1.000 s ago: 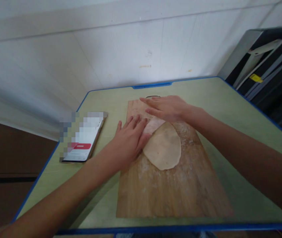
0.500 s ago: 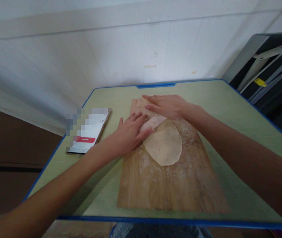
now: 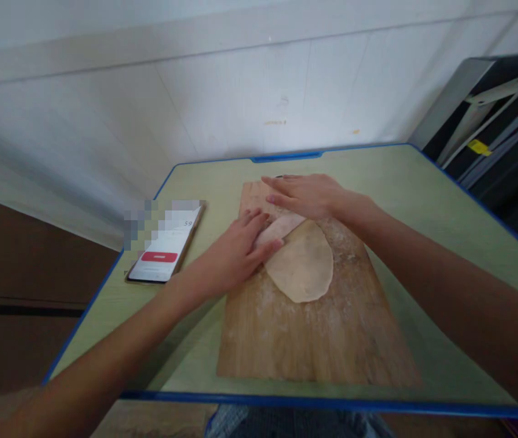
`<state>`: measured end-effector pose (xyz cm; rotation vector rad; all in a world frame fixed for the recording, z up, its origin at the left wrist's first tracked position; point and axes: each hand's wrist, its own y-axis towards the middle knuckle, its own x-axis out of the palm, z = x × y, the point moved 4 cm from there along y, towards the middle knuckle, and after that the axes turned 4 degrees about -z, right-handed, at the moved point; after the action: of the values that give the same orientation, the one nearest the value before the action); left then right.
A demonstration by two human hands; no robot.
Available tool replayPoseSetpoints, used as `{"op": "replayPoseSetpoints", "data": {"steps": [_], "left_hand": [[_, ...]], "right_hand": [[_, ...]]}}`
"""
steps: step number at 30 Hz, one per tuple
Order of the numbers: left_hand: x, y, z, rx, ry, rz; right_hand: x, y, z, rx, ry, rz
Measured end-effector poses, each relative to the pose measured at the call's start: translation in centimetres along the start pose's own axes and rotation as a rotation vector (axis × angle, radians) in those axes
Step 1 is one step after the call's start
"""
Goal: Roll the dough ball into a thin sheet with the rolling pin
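A flattened round of pale dough (image 3: 303, 264) lies on a floured wooden board (image 3: 281, 347). Across the dough's far left edge rests a light wooden rolling pin (image 3: 283, 227), set at a slant. My left hand (image 3: 245, 240) lies over the pin's near left end, fingers stretched out and thumb along its near side. Over the pin's far right end is my right hand (image 3: 311, 193), palm down with its fingers extended to the left. Both ends of the pin are hidden under my hands.
To the left of the board, a phone (image 3: 158, 257) with a lit screen lies on the green table (image 3: 213, 182), which has a blue rim. A white panelled wall (image 3: 241, 91) stands behind it. Dark folded frames (image 3: 505, 121) lean at the right.
My hands, the rolling pin and the dough look almost unchanged. The number on the phone's screen differs, and the whole view has shifted slightly.
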<state>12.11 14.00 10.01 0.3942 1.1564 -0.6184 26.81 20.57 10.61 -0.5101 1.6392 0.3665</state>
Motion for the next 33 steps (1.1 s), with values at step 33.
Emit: {"op": "replayPoseSetpoints", "data": {"steps": [33], "left_hand": [[-0.3,0.0,-0.1,-0.026,0.197,0.052]], "right_hand": [[0.4,-0.5,-0.3,-0.015,-0.033,0.125]]}}
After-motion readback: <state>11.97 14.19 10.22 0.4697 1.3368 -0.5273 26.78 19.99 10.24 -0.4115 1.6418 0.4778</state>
